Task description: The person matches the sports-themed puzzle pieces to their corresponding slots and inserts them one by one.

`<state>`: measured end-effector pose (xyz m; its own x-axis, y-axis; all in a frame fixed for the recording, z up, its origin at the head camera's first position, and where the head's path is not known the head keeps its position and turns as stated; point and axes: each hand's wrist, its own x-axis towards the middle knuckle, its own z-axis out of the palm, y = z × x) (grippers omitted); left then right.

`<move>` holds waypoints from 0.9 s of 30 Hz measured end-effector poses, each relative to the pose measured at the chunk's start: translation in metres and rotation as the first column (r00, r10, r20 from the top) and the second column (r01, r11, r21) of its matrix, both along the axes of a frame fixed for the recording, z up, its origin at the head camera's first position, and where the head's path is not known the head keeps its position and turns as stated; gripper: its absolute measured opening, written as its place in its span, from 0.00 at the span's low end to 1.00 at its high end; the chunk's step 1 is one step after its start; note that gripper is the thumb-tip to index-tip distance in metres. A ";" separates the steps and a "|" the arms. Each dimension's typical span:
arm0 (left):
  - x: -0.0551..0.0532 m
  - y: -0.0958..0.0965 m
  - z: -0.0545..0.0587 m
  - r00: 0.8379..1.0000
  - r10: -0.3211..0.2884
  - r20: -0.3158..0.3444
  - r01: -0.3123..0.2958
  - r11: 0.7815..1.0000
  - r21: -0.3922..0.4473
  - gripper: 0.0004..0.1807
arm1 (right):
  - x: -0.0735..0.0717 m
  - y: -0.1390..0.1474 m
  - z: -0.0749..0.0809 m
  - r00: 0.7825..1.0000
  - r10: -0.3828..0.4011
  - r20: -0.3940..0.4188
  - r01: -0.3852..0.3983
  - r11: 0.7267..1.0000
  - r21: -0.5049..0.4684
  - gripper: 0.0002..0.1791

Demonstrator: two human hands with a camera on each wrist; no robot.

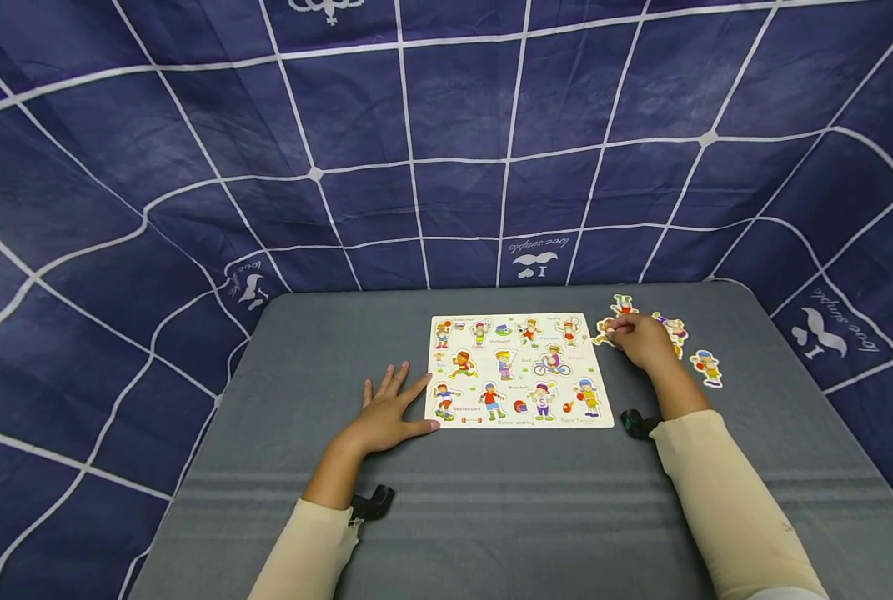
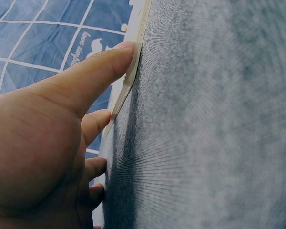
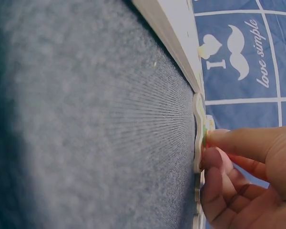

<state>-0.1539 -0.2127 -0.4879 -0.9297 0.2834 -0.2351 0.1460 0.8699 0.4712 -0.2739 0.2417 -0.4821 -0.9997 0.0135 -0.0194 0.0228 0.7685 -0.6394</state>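
A pale wooden puzzle board (image 1: 517, 400) printed with sporting children lies flat on the grey table. My left hand (image 1: 383, 419) is spread at its left side, with thumb and index finger touching the board edge (image 2: 142, 33) in the left wrist view. Off the board's right edge, my right hand (image 1: 644, 340) pinches a cartoon-figure puzzle piece (image 1: 602, 332) between thumb and fingers. In the right wrist view that piece (image 3: 199, 112) lies low against the table, close to the board's corner; the fingers partly hide it.
Loose puzzle pieces lie around the right hand: a figure piece (image 1: 624, 303) behind it, another piece (image 1: 674, 330) to its right, and one (image 1: 707, 367) farther right. Dark blue cloth (image 1: 454, 108) with white lines hangs behind and beside the grey table (image 1: 506, 508).
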 end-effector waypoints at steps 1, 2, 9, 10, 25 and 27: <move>0.000 0.000 0.000 1.000 0.000 0.000 0.000 1.000 0.000 0.49 | 0.000 0.000 0.000 1.000 0.000 -0.002 0.000 1.000 0.001 0.12; 0.000 0.000 0.000 1.000 0.001 0.000 -0.001 1.000 0.001 0.49 | 0.001 0.000 0.000 1.000 0.000 -0.006 0.000 1.000 0.002 0.12; 0.000 0.001 0.002 1.000 0.000 0.002 0.000 1.000 0.003 0.49 | 0.006 0.000 0.006 1.000 -0.007 -0.028 0.007 1.000 -0.018 0.12; 0.000 0.001 0.002 1.000 0.001 0.002 -0.001 1.000 0.003 0.49 | 0.007 0.000 0.007 0.999 -0.009 -0.034 0.009 1.000 -0.023 0.12; 0.000 0.001 0.000 1.000 0.007 -0.005 -0.007 1.000 0.018 0.49 | 0.023 -0.006 0.015 0.998 -0.032 -0.058 0.028 0.997 -0.067 0.13; 0.001 0.001 0.000 1.000 0.011 0.004 -0.011 1.000 0.014 0.49 | 0.025 -0.006 0.015 0.998 -0.033 -0.059 0.028 0.997 -0.074 0.12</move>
<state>-0.1532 -0.2114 -0.4876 -0.9321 0.2762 -0.2343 0.1344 0.8645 0.4842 -0.2493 0.2355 -0.4671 -0.9982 0.0448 0.0389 0.0052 0.7193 -0.6947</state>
